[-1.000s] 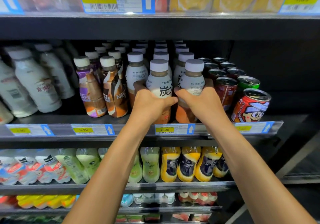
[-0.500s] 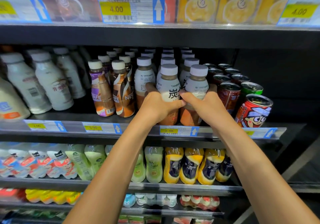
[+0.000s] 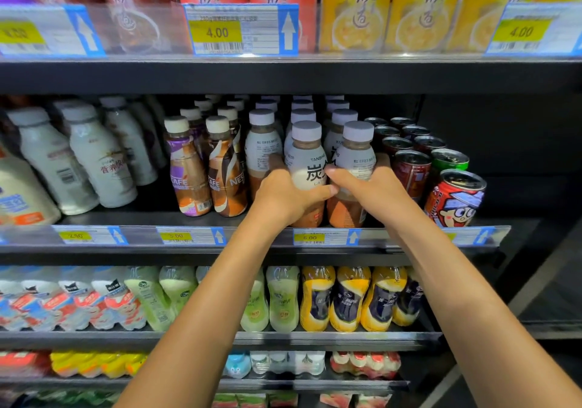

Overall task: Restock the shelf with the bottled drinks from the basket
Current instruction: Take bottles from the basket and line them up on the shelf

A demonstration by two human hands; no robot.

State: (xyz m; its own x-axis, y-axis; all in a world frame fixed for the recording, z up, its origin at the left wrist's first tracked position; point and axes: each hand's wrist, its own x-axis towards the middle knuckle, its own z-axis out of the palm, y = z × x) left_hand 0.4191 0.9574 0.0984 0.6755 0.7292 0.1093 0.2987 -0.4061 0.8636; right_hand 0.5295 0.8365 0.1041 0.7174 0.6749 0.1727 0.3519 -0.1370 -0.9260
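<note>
Gripping two bottles at the front of the middle shelf (image 3: 126,251), one per hand.

Left bottle (image 3: 307,168): smooth plastic with a round body narrowing to a short neck. It has a flat pale screw cap and a white sleeve label with black characters, over tan liquid. Right bottle (image 3: 359,158): same shape and cap, with the label turned to its small print.

Left hand (image 3: 283,198) wraps the left bottle's lower body from the left, thumb laid across the front. Right hand (image 3: 376,192) curls round the right bottle from the right, thumb reaching left toward the other label. Both forearms rise from below, wrists crossing the clear price rail (image 3: 141,237).

Both bottles stand upright, long axis vertical, caps up. They sit side by side just above the 6.00 tag (image 3: 310,237), heading rows of like bottles.

Glossy brown coffee bottles (image 3: 192,181) stand to the left. Metal cans (image 3: 455,199) stand to the right, the front one leaning.
</note>
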